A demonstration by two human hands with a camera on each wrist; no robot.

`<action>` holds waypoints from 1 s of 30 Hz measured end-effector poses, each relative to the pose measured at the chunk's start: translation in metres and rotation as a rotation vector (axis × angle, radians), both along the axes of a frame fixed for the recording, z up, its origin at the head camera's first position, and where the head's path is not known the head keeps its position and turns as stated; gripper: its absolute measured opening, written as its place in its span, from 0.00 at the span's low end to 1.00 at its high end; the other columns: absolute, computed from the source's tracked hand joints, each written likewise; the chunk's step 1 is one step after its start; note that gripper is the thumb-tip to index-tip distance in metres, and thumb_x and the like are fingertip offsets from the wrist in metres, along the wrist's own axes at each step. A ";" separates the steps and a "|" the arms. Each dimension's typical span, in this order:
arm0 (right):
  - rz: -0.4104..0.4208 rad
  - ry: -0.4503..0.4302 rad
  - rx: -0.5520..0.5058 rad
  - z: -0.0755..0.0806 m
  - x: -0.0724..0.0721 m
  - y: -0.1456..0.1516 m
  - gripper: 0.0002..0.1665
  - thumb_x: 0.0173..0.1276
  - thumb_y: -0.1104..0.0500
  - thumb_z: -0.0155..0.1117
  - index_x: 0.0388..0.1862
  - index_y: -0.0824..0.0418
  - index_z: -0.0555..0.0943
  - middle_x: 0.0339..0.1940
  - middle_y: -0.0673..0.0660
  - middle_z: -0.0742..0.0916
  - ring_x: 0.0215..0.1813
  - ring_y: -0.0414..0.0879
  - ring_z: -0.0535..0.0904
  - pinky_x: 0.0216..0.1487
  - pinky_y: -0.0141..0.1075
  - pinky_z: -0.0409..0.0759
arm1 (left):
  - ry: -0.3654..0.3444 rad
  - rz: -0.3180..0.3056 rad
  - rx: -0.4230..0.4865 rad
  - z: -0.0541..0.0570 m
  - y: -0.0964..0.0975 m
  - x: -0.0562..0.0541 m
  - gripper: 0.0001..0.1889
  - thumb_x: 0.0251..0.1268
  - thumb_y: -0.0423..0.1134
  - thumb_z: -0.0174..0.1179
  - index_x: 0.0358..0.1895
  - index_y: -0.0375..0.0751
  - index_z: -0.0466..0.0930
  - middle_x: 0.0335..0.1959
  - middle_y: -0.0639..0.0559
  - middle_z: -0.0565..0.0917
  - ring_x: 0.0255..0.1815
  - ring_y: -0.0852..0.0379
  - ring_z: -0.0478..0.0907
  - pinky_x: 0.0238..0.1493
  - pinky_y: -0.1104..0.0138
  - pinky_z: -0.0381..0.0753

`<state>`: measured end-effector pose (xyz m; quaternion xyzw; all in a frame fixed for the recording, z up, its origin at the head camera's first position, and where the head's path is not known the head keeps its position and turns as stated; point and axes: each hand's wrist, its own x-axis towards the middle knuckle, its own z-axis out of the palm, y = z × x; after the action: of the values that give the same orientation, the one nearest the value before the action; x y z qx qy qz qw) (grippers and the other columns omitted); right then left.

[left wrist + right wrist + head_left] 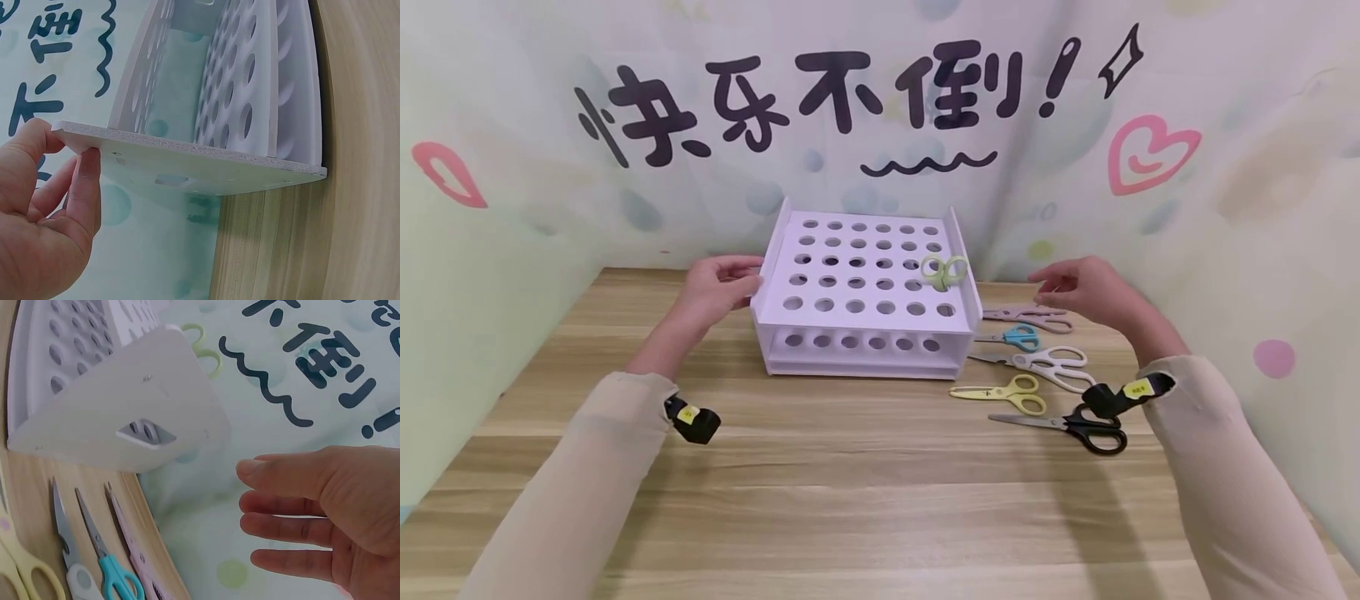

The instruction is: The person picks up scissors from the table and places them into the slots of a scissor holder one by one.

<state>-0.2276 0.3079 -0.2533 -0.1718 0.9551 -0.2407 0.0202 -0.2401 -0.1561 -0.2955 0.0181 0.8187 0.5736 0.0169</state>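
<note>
A white perforated rack (871, 317) with rows of round holes stands on the table by the back curtain. My left hand (718, 287) is at its left side panel; in the left wrist view the thumb and fingers pinch the panel's corner edge. Light green scissors (942, 273) stand in a hole near the rack's right side, handles up, their blades mostly hidden. My right hand (1086, 287) hovers right of the rack with relaxed fingers, holding nothing. Nearest it on the table lie pinkish-mauve scissors (1037, 317), then small blue scissors (1021, 337).
White scissors (1048, 362), yellow scissors (1026, 394) and black-handled scissors (1093, 429) lie in a column towards the front, blades pointing left. A printed curtain (820, 183) hangs behind the wooden table (820, 500).
</note>
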 end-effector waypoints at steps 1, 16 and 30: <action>-0.002 0.000 0.010 -0.001 0.002 0.003 0.19 0.62 0.62 0.63 0.51 0.68 0.78 0.34 0.58 0.83 0.34 0.48 0.76 0.29 0.30 0.75 | 0.000 0.001 0.001 0.000 0.000 0.000 0.22 0.64 0.35 0.53 0.61 0.33 0.69 0.46 0.45 0.72 0.41 0.58 0.72 0.39 0.74 0.80; -0.004 0.033 0.038 -0.031 0.037 0.048 0.17 0.60 0.61 0.65 0.47 0.68 0.80 0.31 0.54 0.85 0.31 0.46 0.78 0.26 0.31 0.77 | -0.009 0.001 0.006 0.001 0.001 0.000 0.22 0.63 0.34 0.53 0.61 0.34 0.69 0.44 0.46 0.72 0.39 0.59 0.72 0.38 0.74 0.80; -0.086 -0.015 0.076 -0.060 0.072 0.076 0.21 0.62 0.56 0.63 0.50 0.67 0.79 0.33 0.54 0.85 0.35 0.43 0.79 0.32 0.33 0.77 | -0.001 0.006 -0.014 0.000 -0.001 0.001 0.22 0.64 0.36 0.54 0.61 0.34 0.69 0.44 0.46 0.72 0.39 0.60 0.73 0.39 0.74 0.80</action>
<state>-0.1559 0.3836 -0.3130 -0.1279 0.9698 -0.2064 0.0237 -0.2396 -0.1570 -0.2959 0.0152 0.8227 0.5681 0.0155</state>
